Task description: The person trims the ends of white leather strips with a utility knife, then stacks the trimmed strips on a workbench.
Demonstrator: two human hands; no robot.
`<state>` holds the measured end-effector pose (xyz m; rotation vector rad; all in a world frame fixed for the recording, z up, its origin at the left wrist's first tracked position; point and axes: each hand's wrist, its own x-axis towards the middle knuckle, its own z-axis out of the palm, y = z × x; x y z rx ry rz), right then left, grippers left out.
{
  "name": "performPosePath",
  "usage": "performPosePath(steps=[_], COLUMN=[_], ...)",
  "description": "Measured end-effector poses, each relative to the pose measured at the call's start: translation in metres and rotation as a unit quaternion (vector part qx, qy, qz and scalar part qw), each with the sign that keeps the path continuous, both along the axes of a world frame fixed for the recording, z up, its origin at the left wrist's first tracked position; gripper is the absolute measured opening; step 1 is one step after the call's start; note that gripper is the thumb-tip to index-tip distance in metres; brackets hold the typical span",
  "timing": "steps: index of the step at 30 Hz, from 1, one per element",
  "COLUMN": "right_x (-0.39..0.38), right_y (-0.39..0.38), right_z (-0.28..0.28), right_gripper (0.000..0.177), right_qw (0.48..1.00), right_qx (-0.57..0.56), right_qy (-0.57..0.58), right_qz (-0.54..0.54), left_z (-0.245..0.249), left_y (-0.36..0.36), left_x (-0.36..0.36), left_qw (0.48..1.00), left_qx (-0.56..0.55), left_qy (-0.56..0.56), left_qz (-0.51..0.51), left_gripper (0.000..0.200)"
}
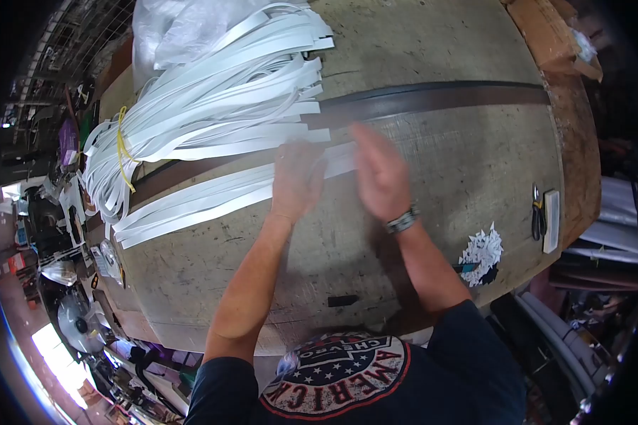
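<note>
A small bundle of long, flat white strips (213,202) lies across the table, running rightward under my left hand (298,177). That hand is closed around the bundle near its right end, though motion blurs its fingers. Just past it, my right hand (384,177) is held on edge with its fingers stretched out, beside the strip ends (342,157). Whether it touches them is hard to make out. Behind the hands lies a larger pile of white strips (227,92), with a yellow tie (122,149) around its left part.
A dark band (432,99) crosses the worktable (446,156). Near the right edge are white scraps (482,253), pliers (537,212) and a pale rectangular block (551,221). A dark flat piece (342,301) lies near the front. Clear plastic (184,32) and a cardboard box (546,32) stand behind.
</note>
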<state>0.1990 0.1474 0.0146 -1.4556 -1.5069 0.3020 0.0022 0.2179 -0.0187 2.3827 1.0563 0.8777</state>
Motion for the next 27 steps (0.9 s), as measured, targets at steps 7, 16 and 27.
performPosePath(steps=[7, 16, 27], right_x=[-0.078, -0.071, -0.05], right_y=[0.009, 0.015, 0.02], right_z=[-0.054, -0.077, -0.094], right_gripper=[0.047, 0.038, 0.043], right_qw=[0.993, 0.972, 0.956], right_qx=[-0.074, -0.026, -0.075], right_qy=[-0.093, -0.232, -0.284], right_qz=[-0.028, -0.003, 0.021], left_z=[-0.022, -0.006, 0.001], left_y=[0.003, -0.013, 0.009], left_x=[-0.01, -0.107, -0.418], left_qw=[0.998, 0.97, 0.899], left_qx=[-0.019, 0.01, -0.02], left_qy=[0.066, 0.211, 0.339], left_qz=[0.003, 0.117, 0.275], left_gripper=[0.036, 0.043, 0.055])
